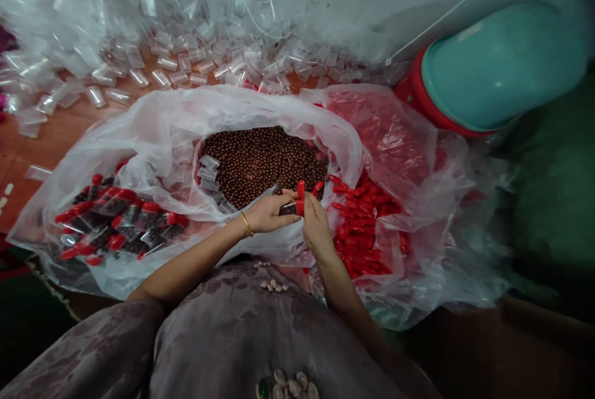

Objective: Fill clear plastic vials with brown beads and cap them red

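Note:
Held between both hands is a small clear tube with dark brown balls inside and a red cap at its right end. My left hand, with a gold bangle at the wrist, is closed around the tube's body. The fingers of my right hand are closed on the red cap. Just beyond the hands, a mass of brown balls lies in a white plastic bag, with a few clear tubes at its left side. To the right of my right hand is a heap of red caps.
Filled, red-capped tubes lie piled on plastic at the left. Many clear tubes are scattered across the back of the orange surface. A teal tub with a red rim stands at the back right, beside a plastic bag over red pieces.

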The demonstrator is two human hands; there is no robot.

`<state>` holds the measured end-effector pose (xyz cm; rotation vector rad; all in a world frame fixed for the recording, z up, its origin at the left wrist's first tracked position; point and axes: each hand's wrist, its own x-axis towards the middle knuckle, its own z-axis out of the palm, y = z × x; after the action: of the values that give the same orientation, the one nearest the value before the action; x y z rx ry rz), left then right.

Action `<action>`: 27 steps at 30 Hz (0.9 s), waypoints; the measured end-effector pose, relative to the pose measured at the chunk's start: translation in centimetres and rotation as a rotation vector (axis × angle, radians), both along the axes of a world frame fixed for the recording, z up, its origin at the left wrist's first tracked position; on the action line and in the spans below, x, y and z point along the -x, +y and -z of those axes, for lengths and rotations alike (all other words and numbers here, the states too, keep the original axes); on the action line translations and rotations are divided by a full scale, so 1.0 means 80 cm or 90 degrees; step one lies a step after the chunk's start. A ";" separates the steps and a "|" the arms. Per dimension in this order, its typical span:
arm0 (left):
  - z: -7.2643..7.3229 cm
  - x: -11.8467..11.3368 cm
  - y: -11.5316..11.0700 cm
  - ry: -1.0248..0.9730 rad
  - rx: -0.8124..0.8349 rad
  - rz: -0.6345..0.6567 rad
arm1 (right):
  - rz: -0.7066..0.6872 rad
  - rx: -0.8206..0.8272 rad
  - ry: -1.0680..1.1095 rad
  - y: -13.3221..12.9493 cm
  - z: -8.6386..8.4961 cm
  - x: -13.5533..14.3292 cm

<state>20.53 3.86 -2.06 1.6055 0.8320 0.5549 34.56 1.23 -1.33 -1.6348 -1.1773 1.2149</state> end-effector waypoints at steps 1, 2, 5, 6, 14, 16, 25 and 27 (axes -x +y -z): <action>-0.001 0.000 0.001 0.000 0.002 0.011 | -0.011 -0.013 -0.036 -0.001 -0.002 -0.002; -0.003 0.000 0.002 -0.001 0.008 0.021 | -0.020 -0.030 -0.072 -0.002 -0.004 -0.003; -0.008 -0.001 0.005 0.012 0.025 0.015 | -0.003 -0.111 -0.220 -0.006 -0.008 -0.004; -0.010 -0.001 0.006 0.025 0.025 0.002 | 0.010 -0.144 -0.275 -0.007 -0.008 -0.005; -0.026 0.002 0.009 0.102 -0.011 -0.035 | -0.089 -0.239 -0.481 -0.005 -0.011 -0.019; -0.028 0.003 0.010 0.133 -0.008 -0.033 | -0.128 -0.243 -0.506 -0.001 -0.016 -0.022; -0.029 0.001 0.005 0.166 -0.009 -0.006 | -0.213 -0.229 -0.522 -0.005 -0.024 -0.027; -0.027 0.003 0.004 0.167 -0.004 0.009 | -0.224 -0.231 -0.525 -0.008 -0.025 -0.027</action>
<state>20.30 4.19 0.13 1.7110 1.0114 0.3401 36.68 0.56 0.64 -1.7206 -2.1184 0.4285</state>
